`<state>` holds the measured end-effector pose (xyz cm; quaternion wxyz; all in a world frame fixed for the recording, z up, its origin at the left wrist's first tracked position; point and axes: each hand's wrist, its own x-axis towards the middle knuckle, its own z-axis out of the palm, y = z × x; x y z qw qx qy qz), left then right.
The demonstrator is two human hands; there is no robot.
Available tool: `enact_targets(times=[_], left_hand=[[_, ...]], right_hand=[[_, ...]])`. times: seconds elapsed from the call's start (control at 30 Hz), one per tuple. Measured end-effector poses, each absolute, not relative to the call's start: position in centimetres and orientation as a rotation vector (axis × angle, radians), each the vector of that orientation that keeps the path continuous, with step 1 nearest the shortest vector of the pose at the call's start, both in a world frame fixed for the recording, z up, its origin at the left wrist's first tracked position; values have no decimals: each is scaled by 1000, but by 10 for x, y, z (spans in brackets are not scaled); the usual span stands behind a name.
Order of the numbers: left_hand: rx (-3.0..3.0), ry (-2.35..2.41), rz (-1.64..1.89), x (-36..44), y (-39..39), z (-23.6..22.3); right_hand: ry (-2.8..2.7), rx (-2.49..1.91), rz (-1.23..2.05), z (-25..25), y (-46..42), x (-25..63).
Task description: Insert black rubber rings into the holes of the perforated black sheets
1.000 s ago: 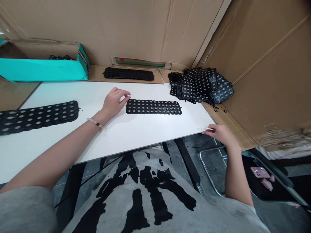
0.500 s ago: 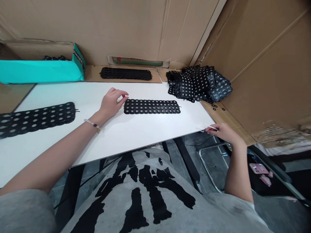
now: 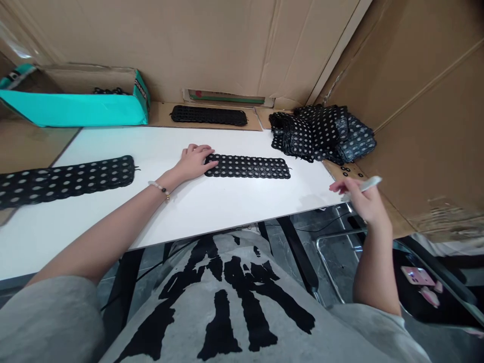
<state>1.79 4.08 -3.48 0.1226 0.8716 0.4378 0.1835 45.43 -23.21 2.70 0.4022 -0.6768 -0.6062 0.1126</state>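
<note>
A short black strip of linked rings with pale dots [image 3: 249,167] lies flat on the white tabletop [image 3: 234,201]. At its left end, my left hand [image 3: 192,162] grips the strip, thumb on its face and fingers by the far corner. My right hand [image 3: 361,199], raised over the table's right edge, is closed around a white pen-like tool [image 3: 371,184]; its tip is hard to make out. Another long strip of the same pattern [image 3: 75,179] lies to the left of my left hand.
Behind the tabletop, a black strip [image 3: 208,115] lies on cardboard. A turquoise-sided box [image 3: 86,110] with black pieces inside stands back left. Folded dotted strips [image 3: 321,131] are heaped back right, near several small black rings [image 3: 345,170]. Cardboard walls [image 3: 427,111] enclose the back and right.
My left hand has come down onto the strip's left end. My right hand has risen from the table edge, turning the white tool upward. The view has shifted slightly left.
</note>
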Motion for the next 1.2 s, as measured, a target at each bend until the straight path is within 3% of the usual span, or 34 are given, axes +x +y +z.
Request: enact_targets(times=[0.33, 0.57, 0.8, 1.2], left_hand=[[2123, 1054, 705, 16, 52, -38], [2123, 982, 695, 17, 47, -36], [1889, 934, 738, 16, 46, -34], [1960, 889, 447, -3, 55, -16]], right_hand=[[-1628, -1195, 827, 57, -92, 323], [-1384, -1123, 1083, 8, -6, 221], [-1100, -1167, 1375, -22, 0, 216], [-1113, -1173, 1385, -21, -5, 215]])
